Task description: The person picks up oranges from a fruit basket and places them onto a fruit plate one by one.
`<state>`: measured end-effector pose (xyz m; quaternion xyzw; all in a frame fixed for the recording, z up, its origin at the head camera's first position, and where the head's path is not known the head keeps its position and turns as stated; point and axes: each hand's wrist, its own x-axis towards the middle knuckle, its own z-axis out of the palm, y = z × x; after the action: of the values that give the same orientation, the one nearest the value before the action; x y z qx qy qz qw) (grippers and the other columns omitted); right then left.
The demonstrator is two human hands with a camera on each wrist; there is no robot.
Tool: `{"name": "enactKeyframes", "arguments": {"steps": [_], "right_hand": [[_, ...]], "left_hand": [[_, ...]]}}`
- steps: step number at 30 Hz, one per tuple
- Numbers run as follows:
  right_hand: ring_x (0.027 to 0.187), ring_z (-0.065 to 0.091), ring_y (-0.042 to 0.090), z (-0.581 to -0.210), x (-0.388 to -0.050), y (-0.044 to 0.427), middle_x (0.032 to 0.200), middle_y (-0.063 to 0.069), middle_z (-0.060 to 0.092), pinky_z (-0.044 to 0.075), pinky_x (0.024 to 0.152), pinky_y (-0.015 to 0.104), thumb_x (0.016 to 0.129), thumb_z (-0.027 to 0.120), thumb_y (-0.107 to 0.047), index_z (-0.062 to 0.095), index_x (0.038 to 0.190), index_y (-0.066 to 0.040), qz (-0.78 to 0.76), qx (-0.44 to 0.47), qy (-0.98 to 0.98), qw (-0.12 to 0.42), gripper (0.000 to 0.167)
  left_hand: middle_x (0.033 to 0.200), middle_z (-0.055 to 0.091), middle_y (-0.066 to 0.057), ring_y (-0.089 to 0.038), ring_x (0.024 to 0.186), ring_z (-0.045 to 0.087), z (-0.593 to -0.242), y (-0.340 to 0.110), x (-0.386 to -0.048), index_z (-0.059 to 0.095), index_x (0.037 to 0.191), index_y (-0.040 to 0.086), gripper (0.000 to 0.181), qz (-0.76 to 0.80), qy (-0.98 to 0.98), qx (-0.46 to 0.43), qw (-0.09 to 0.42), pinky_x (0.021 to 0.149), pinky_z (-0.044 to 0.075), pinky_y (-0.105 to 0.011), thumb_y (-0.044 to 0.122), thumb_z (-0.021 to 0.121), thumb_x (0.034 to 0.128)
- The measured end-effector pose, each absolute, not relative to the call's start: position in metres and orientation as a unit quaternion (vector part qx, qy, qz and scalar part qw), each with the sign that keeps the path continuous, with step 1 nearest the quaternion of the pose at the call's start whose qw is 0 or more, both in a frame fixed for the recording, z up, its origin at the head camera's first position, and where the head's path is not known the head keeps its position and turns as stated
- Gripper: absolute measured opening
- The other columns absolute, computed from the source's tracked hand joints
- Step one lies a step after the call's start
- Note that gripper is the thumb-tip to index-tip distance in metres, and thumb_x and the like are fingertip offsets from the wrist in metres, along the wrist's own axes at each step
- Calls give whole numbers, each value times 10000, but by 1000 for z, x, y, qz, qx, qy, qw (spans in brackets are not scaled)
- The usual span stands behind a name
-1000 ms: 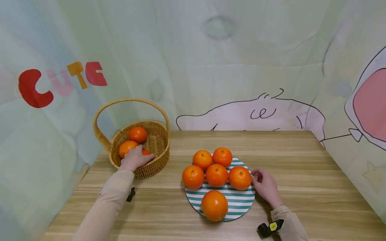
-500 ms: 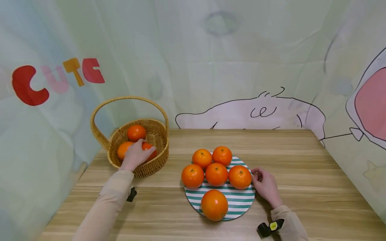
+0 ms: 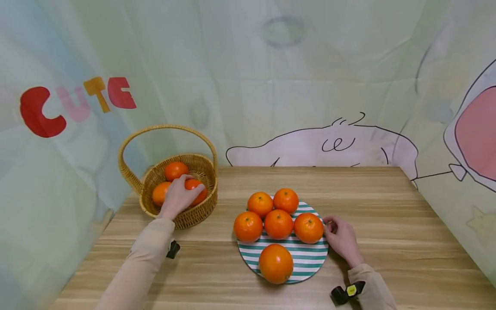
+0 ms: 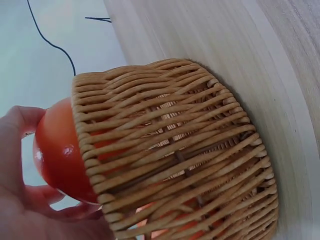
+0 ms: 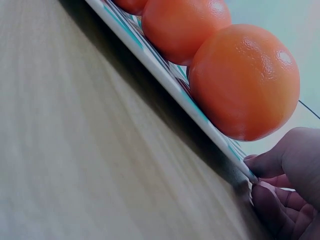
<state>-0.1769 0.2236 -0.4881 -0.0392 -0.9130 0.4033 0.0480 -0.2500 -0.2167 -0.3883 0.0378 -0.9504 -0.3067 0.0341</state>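
Observation:
At the near side of the wicker basket (image 3: 197, 215), my left hand (image 3: 177, 199) grips a smooth, glossy red-orange tomato (image 4: 61, 152). Thumb and fingers curl around it, and in the left wrist view it sits at the basket rim, partly behind the weave. Two more fruits lie in the basket: a red one (image 3: 176, 171) at the back and an orange one (image 3: 159, 193) partly covered by my hand. My right hand (image 3: 342, 241) pinches the edge of a round striped plate (image 3: 310, 262), close to an orange (image 5: 245, 82).
Several oranges crowd the back of the plate, with a larger orange (image 3: 276, 264) at its front. The basket's tall arched handle (image 3: 170, 126) rises above the fruit. A printed curtain (image 3: 248, 86) hangs behind the wooden table (image 3: 209, 275).
My left hand has moved slightly right and up within the basket with the tomato in its grip, and more of the tomato shows. My right hand has stayed at the plate's edge.

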Motion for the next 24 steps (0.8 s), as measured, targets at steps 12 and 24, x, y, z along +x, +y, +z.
{"name": "enactKeyframes", "arguments": {"steps": [12,24], "right_hand": [[714,483,172,-488,-177,223,807,85,565,365,609,225,908,619,-56,647,1101,27,405,-37,-913,41,212],[714,487,172,-488,-177,224,806,88,570,372,611,218,904,617,-47,653,1097,29,407,-36,-911,43,210]], "left_hand": [[1435,435,-268,-449,1253,463,-386,-216,-246,465,1436,76,655,-335,-939,42,64,1007,421,-615,428,612,903],[1470,430,-258,-464,1278,457,-379,-209,-242,451,1453,104,665,-347,-935,34,71,1009,428,-627,406,636,889]]}}
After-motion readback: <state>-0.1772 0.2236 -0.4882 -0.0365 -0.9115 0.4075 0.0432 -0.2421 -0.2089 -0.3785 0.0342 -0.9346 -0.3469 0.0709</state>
